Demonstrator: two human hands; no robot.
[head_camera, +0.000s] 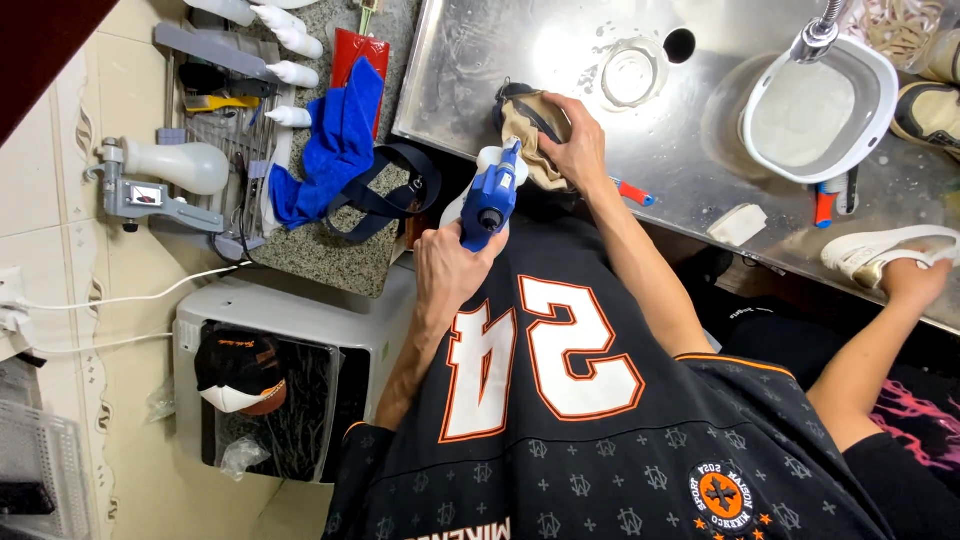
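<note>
Holding a blue spray bottle (492, 200) in a tight grip, the left hand (452, 268) points it at a tan shoe (535, 135). The right hand (578, 150) is wrapped around the shoe, at the near edge of the steel sink (690, 150). A white tub (822, 110) sits under the tap farther right. Another person's hand (915, 280) rests by a white shoe (875, 252). A blue cloth (335, 150) lies on the bench (320, 250) to the left.
</note>
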